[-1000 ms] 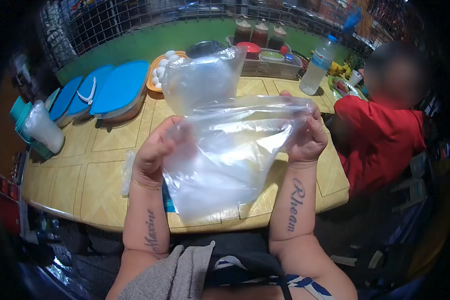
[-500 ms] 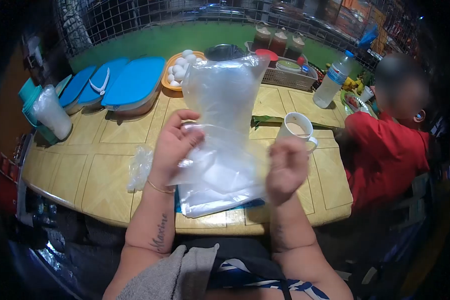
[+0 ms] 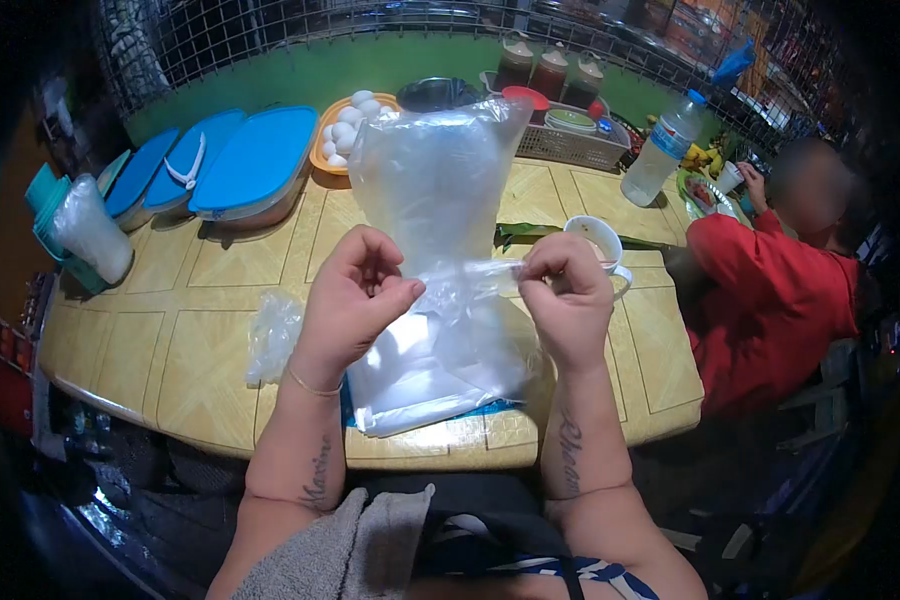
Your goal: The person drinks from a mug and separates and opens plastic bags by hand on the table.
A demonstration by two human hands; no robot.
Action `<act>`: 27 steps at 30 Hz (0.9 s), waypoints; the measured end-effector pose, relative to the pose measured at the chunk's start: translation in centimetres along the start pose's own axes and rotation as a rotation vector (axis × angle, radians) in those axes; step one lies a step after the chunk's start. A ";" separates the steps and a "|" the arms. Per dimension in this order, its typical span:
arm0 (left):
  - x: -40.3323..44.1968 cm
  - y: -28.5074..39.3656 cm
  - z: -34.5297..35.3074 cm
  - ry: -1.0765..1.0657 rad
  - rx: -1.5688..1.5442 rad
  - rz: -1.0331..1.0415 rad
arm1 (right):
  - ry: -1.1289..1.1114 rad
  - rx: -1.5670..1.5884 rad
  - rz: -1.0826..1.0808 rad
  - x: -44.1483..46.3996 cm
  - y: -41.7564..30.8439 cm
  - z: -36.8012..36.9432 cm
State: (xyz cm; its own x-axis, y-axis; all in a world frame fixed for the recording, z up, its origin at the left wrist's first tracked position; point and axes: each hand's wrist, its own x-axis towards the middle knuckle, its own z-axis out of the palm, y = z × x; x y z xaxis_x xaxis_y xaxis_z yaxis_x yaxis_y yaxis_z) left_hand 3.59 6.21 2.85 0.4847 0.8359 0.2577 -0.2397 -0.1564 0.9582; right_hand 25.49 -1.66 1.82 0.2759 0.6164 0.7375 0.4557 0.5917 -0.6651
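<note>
Between my two hands a clear plastic bag (image 3: 460, 285) is stretched sideways. My right hand (image 3: 575, 300) pinches its right end between thumb and fingers. At its left end is my left hand (image 3: 345, 305), fingers curled and thumb against the film; the exact grip is hard to see. Behind the bag stands a tall sheaf of clear plastic (image 3: 430, 180). Below my hands lies a flat stack of plastic bags (image 3: 420, 375) with a blue edge under it. A crumpled clear bag (image 3: 273, 338) rests left of my left wrist.
A white mug (image 3: 592, 236) stands just behind my right hand, near a green leaf strip (image 3: 522, 235). Blue-lidded containers (image 3: 255, 160), a basket of eggs (image 3: 345, 125), a sauce rack (image 3: 575, 148) and a water bottle (image 3: 662, 150) line the back. A person in red (image 3: 770, 290) sits right.
My right hand has moved up and closed on the bag's end, and the film is now drawn out between my hands. The seated person's hand has come up near a white cup.
</note>
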 end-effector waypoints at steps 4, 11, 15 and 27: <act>0.1 -1.6 0.6 -0.005 0.104 0.001 | 0.162 -0.257 -0.358 -0.8 -1.8 1.0; -0.4 -1.1 0.8 -0.036 0.047 0.106 | -0.096 -0.302 -0.728 -4.0 -7.1 5.3; -0.6 -0.3 0.2 -0.037 -0.181 0.150 | -0.122 -0.530 -0.499 -2.4 -5.2 5.9; -1.0 1.8 -1.4 -0.415 -0.516 0.261 | -0.615 -0.254 -0.060 -1.4 -10.1 -0.5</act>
State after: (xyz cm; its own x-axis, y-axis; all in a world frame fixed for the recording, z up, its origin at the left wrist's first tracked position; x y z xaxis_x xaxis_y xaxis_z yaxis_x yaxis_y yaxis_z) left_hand 1.47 5.80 4.13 0.6125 0.5198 0.5955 -0.7100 0.0306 0.7036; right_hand 20.94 -8.79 7.54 -0.2552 0.8147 0.5207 0.6608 0.5401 -0.5212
